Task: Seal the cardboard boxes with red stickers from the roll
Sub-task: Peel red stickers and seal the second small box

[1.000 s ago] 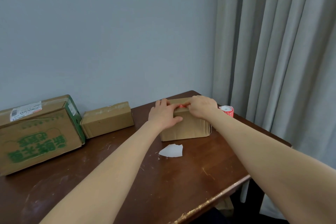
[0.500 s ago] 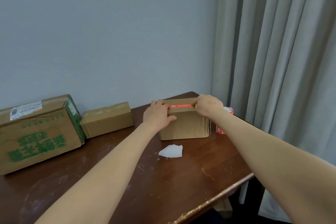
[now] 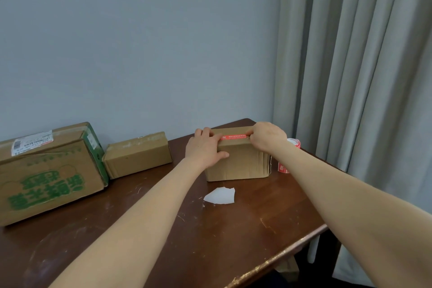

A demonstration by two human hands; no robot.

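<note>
Head view: cardboard box (image 3: 236, 161) sits at the far right of the counter (image 3: 210, 241), near the back corner, plain front face toward the camera. Red sticker (image 3: 233, 137) lies as a strip along the box's top front edge; white print on it is too small to read. Left hand (image 3: 205, 149) grips the box's top left corner, fingers over the top and thumb flat on the front face. Right hand (image 3: 266, 139) has its fingers curled down onto the sticker's right end, holding it at the edge. Sticker roll (image 3: 294, 143) stands just right of the box, partly hidden behind the right forearm. White paper scrap (image 3: 221, 196) lies on the counter just in front of the box. Small box (image 3: 138, 154) sits left of it against the wall (image 3: 140, 42); big box (image 3: 46, 177) with green print is at far left, touching or nearly touching the small one. Grey curtain (image 3: 362, 77) hangs at right.
</note>
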